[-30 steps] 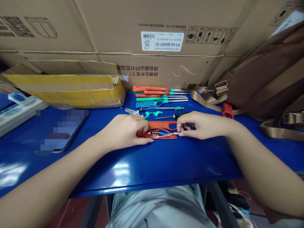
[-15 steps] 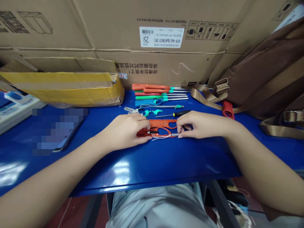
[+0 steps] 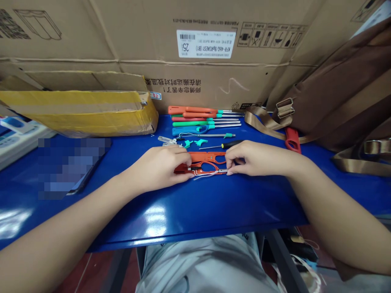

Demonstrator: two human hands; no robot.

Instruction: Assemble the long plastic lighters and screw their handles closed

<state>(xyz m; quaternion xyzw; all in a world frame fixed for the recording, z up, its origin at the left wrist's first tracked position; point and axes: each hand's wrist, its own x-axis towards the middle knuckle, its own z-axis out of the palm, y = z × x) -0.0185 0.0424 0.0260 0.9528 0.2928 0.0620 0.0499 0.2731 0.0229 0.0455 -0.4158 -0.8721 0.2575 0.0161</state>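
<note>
An orange lighter shell half [image 3: 209, 167] lies on the blue table, with thin white wires [image 3: 202, 175] running along its inside. My left hand [image 3: 166, 165] is closed round the shell's left end, thumb along the near edge. With thumb and fingers pinched, my right hand [image 3: 244, 158] holds a metal lighter tube [image 3: 222, 171] at the shell's right end; most of the tube is hidden. Just behind lies another orange shell half [image 3: 203, 156]. A screwdriver [image 3: 230, 144] with a black and yellow handle rests beyond my right hand.
Several assembled lighters [image 3: 195, 121] lie along the back, near teal plastic pieces [image 3: 200, 142] and clear parts [image 3: 166, 141]. A yellow-taped box [image 3: 106, 118] and a phone [image 3: 73, 167] are on the left. A brown bag [image 3: 339, 93] with straps stands right, before a large carton [image 3: 137, 32].
The view has shifted slightly. Both hands keep their grips on the shell and the tube, with hardly any visible movement.
</note>
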